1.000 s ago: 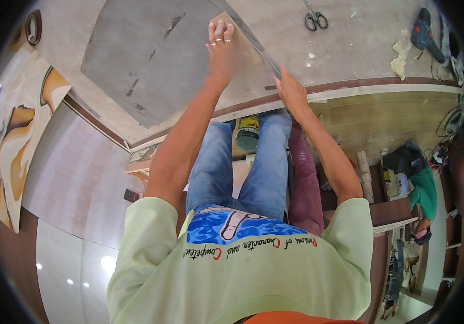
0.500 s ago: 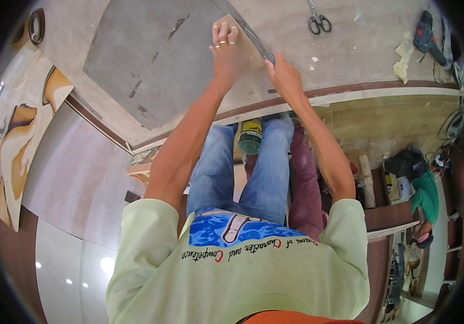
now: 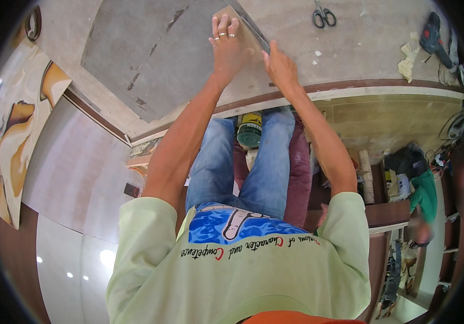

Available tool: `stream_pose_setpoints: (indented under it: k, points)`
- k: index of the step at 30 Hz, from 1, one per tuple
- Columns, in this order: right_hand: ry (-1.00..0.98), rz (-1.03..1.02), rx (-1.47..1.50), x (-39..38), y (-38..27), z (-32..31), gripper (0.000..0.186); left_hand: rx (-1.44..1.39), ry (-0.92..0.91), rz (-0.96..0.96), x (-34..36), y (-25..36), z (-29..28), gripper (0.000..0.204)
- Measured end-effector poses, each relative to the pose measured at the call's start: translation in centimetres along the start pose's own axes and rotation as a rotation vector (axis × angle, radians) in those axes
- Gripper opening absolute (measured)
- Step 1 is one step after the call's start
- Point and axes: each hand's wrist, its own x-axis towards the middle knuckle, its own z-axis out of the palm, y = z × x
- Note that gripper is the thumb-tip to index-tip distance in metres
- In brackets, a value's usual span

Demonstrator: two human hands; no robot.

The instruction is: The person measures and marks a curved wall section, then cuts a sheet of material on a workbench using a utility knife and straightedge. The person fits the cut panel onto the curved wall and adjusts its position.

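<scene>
My left hand (image 3: 225,51) lies palm down with its fingers stretched out, a ring on it, pressing on a thin tan board (image 3: 252,49). This board rests slantwise over a large dark grey sheet (image 3: 129,54) with scuffed streaks. Along the board's right edge runs a long, narrow dark tool (image 3: 256,35), perhaps a blade or file; its exact kind does not show clearly. The fingers of my right hand (image 3: 282,67) are closed round the tool's near end, with the forefinger pointing along it.
Black-handled scissors (image 3: 323,18) lie to the right on the pale worktop (image 3: 350,59). Beyond them are a crumpled yellowish scrap (image 3: 406,62) and a dark power drill (image 3: 434,40). A green-and-yellow can (image 3: 250,131) stands between my legs below the worktop's edge. A patterned panel (image 3: 19,135) leans at left.
My right hand with the tool has shifted slightly away from me and leftward along the board's edge. My left hand keeps its place on the board. The whole view has shifted a little.
</scene>
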Motion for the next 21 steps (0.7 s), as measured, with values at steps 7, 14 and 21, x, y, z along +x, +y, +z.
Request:
stream_pose_setpoints:
  k: [7, 14, 21]
  points:
    - [-0.142, 0.089, -0.094, -7.0, 4.3, -1.6, 0.04, 0.035, 0.032, 0.03, 0.0, -0.5, 0.6, 0.105]
    - [-0.089, 0.063, -0.071, -6.5, 4.5, -2.5, 0.028, 0.056, 0.044, 0.065, 0.3, -0.9, 0.3, 0.102]
    - [0.011, 0.0, 0.034, -2.5, 0.1, -2.3, 0.032, -0.009, -0.026, -0.021, 0.0, 0.3, -0.6, 0.099]
